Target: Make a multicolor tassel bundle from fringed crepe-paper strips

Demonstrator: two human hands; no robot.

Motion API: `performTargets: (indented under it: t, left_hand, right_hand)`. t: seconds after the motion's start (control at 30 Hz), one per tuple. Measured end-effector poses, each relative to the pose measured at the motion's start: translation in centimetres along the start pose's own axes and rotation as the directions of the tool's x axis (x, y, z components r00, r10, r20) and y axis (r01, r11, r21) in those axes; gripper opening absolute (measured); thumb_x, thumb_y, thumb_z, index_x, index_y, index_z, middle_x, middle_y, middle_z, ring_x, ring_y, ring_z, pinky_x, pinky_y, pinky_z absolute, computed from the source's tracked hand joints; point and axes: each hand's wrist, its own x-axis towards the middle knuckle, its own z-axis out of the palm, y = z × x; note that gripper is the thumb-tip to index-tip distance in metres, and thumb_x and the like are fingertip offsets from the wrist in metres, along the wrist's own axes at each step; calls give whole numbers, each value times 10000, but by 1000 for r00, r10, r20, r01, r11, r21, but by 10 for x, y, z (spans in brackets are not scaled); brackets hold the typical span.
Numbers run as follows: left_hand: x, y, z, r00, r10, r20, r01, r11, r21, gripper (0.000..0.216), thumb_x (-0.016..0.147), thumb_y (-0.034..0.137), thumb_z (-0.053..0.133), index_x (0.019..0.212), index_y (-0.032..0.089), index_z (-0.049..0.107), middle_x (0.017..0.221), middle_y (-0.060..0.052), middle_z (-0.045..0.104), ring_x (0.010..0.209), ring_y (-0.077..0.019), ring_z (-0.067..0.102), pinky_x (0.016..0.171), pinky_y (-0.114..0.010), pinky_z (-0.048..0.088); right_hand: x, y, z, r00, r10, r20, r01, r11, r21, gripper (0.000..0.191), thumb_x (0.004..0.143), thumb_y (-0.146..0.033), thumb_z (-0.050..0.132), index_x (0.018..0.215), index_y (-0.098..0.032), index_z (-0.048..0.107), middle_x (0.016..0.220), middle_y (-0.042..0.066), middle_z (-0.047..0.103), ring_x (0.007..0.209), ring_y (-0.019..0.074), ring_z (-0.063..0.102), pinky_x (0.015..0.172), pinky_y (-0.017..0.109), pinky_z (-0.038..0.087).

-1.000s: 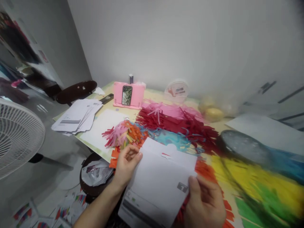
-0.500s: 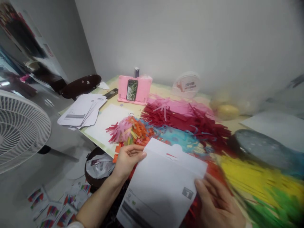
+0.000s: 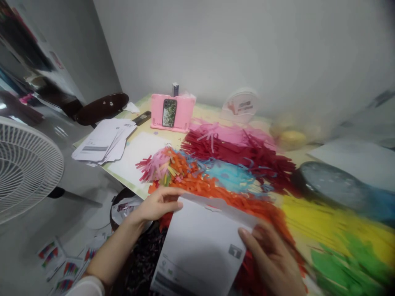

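Observation:
A white envelope-like paper packet point(image 3: 200, 242) with a grey label square and a torn flap is held over the table's near edge. My left hand point(image 3: 157, 203) pinches its top left corner. Its right edge is gripped by my right hand point(image 3: 271, 263), thumb on the front next to the label. Just beyond the packet lies a spread of cut orange paper strips point(image 3: 216, 191), with light blue strips point(image 3: 230, 174), dark red strips point(image 3: 243, 154) and pink strips point(image 3: 234, 135) farther back.
A pink stand holding a phone point(image 3: 169, 113) is at the table's back. A stack of white papers point(image 3: 103, 142) lies at the left, a white fan point(image 3: 24, 168) stands left, a bin point(image 3: 126, 207) sits below, and yellow and green strips point(image 3: 339, 234) lie right.
The packet has come down and toward me, uncovering more orange strips. Both hands kept their grip and moved with it; the view shifted slightly.

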Motion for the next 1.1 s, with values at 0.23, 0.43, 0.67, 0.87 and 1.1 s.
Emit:
performTargets:
  t: [0.23, 0.43, 0.67, 0.87, 1.1]
  left_hand:
    - [8, -9, -4, 999, 32, 27, -38, 968, 247, 216, 815, 204, 580, 728, 135, 765, 782, -59, 686, 743, -131, 607, 690, -225, 439]
    - [4, 18, -5, 981, 6, 192, -104, 856, 506, 311, 817, 95, 452, 918, 143, 742, 931, -52, 711, 815, -136, 634, 748, -230, 475]
    - [18, 65, 34, 934, -74, 350, -298, 383, 874, 188, 855, 227, 572, 1024, 170, 632, 1010, -76, 694, 932, -216, 636, 799, -301, 487]
    - [38, 72, 44, 855, -400, 330, -252, 235, 939, 188, 796, 267, 581, 952, 177, 637, 855, -38, 691, 714, -179, 605, 542, -251, 368]
    - [44, 60, 46, 776, -544, 320, -242, 212, 947, 263, 827, 267, 522, 993, 117, 660, 916, -91, 709, 701, -179, 605, 517, -255, 354]
  right_hand:
    - [6, -13, -18, 872, -391, 293, 468, 842, -268, 309, 902, -405, 557, 766, -254, 790, 1075, 71, 749, 997, 249, 706, 835, 291, 556]
    - [5, -33, -2, 856, -403, 323, 506, 780, -369, 223, 881, -377, 593, 843, -245, 768, 879, 46, 774, 785, 202, 740, 598, 208, 556]
    - [-9, -48, 15, 766, -470, 439, 631, 679, -374, 207, 930, -297, 536, 913, -238, 734, 888, 25, 768, 750, 143, 728, 636, 167, 538]
    - [-14, -45, 27, 741, -470, 480, 657, 655, -372, 204, 938, -260, 495, 884, -224, 688, 815, 11, 725, 715, 133, 701, 628, 177, 511]
    - [-10, -27, 32, 813, -385, 437, 565, 702, -433, 230, 904, -322, 493, 830, -211, 679, 629, -15, 611, 503, 132, 544, 481, 220, 412]
